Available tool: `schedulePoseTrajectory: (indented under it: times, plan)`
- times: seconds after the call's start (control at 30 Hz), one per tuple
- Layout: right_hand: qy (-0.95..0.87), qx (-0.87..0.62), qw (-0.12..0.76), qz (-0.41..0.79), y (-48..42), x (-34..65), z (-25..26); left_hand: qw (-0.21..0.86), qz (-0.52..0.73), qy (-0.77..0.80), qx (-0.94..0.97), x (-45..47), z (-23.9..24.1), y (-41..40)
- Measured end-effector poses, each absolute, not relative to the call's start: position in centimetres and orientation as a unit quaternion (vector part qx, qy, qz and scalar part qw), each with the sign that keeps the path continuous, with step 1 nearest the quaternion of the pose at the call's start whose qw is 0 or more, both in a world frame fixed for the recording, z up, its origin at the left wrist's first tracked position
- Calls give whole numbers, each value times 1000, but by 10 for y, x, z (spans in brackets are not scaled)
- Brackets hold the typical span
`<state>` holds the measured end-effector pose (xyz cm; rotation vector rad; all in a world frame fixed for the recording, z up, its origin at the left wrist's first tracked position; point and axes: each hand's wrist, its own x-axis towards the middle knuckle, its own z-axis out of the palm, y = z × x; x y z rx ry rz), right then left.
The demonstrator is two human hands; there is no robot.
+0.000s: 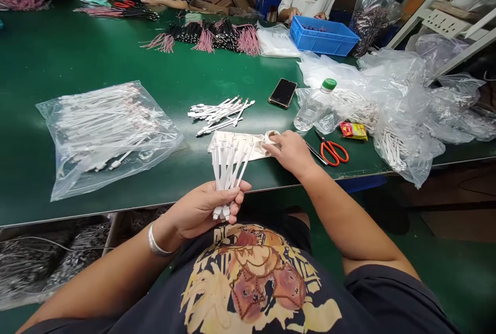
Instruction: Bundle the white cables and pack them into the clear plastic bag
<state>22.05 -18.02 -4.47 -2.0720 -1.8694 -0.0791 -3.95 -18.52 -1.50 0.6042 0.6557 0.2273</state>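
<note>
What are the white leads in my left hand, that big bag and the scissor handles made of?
The white leads in the left hand: matte plastic sheathing, it seems, with moulded plug ends. The bag: thin clear plastic film, glossy and creased. The scissors: smooth orange-red handles, probably plastic; blades look like metal.
</note>
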Motion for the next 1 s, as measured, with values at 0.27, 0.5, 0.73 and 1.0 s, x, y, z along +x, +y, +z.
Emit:
schedulePoseTrajectory:
  times: [0.27, 0.5, 0.73, 1.0]
  plan:
    - [-605, -570, 389, 398, -247, 177, -10, 904, 63, 255, 337, -28, -25, -198]
    - [-344, -439, 360, 748, -279, 130, -58, 886, -12, 214, 411, -22, -57, -214]
    - [-353, -453, 472, 669, -276, 133, -65, 955, -21, 202, 216, -34, -64, -210]
    - [-587, -472, 427, 500, -278, 131, -68, 961, 7, 210, 181, -31, -80, -216]
